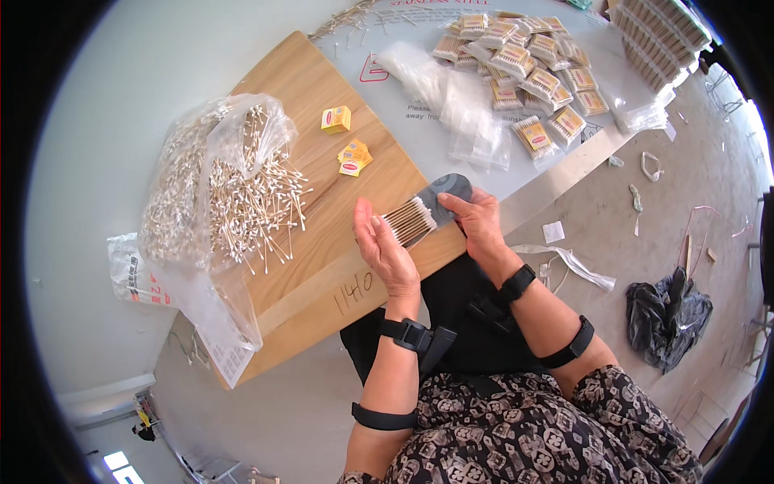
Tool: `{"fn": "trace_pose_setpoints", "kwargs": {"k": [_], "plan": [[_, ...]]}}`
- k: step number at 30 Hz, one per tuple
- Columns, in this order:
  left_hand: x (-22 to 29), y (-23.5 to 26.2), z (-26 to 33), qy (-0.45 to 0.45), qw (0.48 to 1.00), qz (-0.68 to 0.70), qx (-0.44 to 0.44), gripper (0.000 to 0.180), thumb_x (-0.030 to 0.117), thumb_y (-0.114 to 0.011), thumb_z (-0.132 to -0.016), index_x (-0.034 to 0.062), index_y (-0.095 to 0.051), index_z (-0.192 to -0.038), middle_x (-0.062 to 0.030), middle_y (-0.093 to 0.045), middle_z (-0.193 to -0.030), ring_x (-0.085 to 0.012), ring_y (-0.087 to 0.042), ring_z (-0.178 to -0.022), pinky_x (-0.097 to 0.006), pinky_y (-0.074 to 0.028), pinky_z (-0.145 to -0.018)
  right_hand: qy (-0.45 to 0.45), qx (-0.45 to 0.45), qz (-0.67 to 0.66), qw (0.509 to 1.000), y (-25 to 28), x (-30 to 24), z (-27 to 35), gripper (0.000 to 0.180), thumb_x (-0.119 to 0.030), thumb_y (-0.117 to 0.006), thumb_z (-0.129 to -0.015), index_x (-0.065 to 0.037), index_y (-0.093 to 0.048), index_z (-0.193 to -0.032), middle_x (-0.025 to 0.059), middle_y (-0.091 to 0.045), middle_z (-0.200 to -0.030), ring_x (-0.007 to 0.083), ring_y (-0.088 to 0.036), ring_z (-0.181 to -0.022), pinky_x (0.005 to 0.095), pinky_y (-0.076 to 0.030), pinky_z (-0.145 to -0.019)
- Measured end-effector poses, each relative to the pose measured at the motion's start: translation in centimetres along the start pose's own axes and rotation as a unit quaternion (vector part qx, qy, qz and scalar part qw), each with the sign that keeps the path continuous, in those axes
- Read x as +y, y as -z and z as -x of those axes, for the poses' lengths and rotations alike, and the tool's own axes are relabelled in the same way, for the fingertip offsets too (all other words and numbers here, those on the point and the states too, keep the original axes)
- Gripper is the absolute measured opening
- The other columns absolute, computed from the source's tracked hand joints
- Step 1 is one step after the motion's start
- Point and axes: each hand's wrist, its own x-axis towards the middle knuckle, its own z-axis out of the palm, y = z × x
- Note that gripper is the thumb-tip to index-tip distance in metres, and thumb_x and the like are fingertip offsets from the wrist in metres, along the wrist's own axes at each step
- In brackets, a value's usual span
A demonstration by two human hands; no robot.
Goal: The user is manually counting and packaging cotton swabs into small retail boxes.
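Observation:
A row of wooden-stemmed cotton swabs (411, 221) lies side by side on a dark grey flat holder with a rounded end (453, 188), over the front edge of the wooden table. My right hand (479, 221) grips the holder's right side, thumb on top. Standing on edge at the swabs' left ends, my left hand (387, 252) has its fingers stretched out and close to the row. A large clear plastic bag (181, 194) spills many loose swabs (256, 194) onto the table at the left. Beyond my hands lie several small yellow cards (354, 157) and a yellow card stack (336, 119).
Packed swab bags (516, 60) are heaped on the grey sheet-covered surface at the back, beside empty clear pouches (476, 105). A tall stack of swab packs (657, 40) stands far right. A black plastic bag (667, 315) and scraps lie on the floor at right.

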Motion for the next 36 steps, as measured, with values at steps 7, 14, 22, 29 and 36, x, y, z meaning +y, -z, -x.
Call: {"fn": "trace_pose_setpoints", "kwargs": {"k": [7,14,22,29,36], "plan": [[0.1,-0.6,0.0,0.013,1.000,0.013,0.002,0.059,0.037,-0.045,-0.104,-0.0048,-0.035,-0.144,-0.0250,-0.036,-0.149,-0.0293,-0.032,-0.142,-0.041,-0.023,-0.118,0.023,-0.005,0.018,1.000,-0.1,0.4,-0.1,0.009,0.001,-0.069,-0.086,0.001,-0.072,-0.095,0.0019,-0.071,-0.088,0.0081,-0.062,-0.077,0.0241,-0.050,-0.072],[0.1,-1.5,0.2,0.015,1.000,-0.015,0.001,0.059,0.037,-0.044,-0.104,-0.0062,-0.034,-0.144,-0.0252,-0.033,-0.151,-0.0296,-0.031,-0.143,-0.041,-0.023,-0.118,0.034,-0.016,0.025,0.999,0.0,0.5,0.0,0.006,0.000,-0.069,-0.087,0.000,-0.072,-0.092,0.0000,-0.070,-0.085,0.0070,-0.059,-0.074,0.0234,-0.049,-0.070],[0.6,-0.1,1.1,-0.180,0.832,-0.482,-0.210,0.069,0.039,-0.046,-0.102,-0.0057,-0.025,-0.150,-0.0269,-0.021,-0.157,-0.0371,-0.019,-0.148,-0.051,-0.016,-0.119,0.024,-0.009,0.010,1.000,0.7,0.3,-0.1,0.006,-0.003,-0.068,-0.088,-0.001,-0.072,-0.091,0.0002,-0.070,-0.084,0.0068,-0.058,-0.072,0.0236,-0.048,-0.068],[1.5,0.6,1.4,-0.194,0.714,-0.608,-0.289,0.085,0.053,-0.048,-0.097,-0.0070,-0.021,-0.151,-0.0269,-0.018,-0.158,-0.0403,-0.014,-0.149,-0.057,-0.010,-0.118,0.019,-0.005,0.067,0.998,-0.3,-0.5,0.6,0.009,0.000,-0.065,-0.085,0.002,-0.069,-0.093,0.0032,-0.070,-0.085,0.0094,-0.060,-0.074,0.0265,-0.050,-0.068],[1.0,-0.4,1.7,-0.165,0.738,-0.593,-0.276,0.085,0.047,-0.052,-0.096,-0.0084,-0.018,-0.150,-0.0308,-0.019,-0.156,-0.0429,-0.015,-0.147,-0.056,-0.012,-0.118,0.018,-0.011,0.061,0.998,0.0,-0.3,0.7,0.011,-0.001,-0.066,-0.085,0.002,-0.069,-0.095,0.0039,-0.070,-0.087,0.0100,-0.061,-0.076,0.0266,-0.050,-0.069]]}}
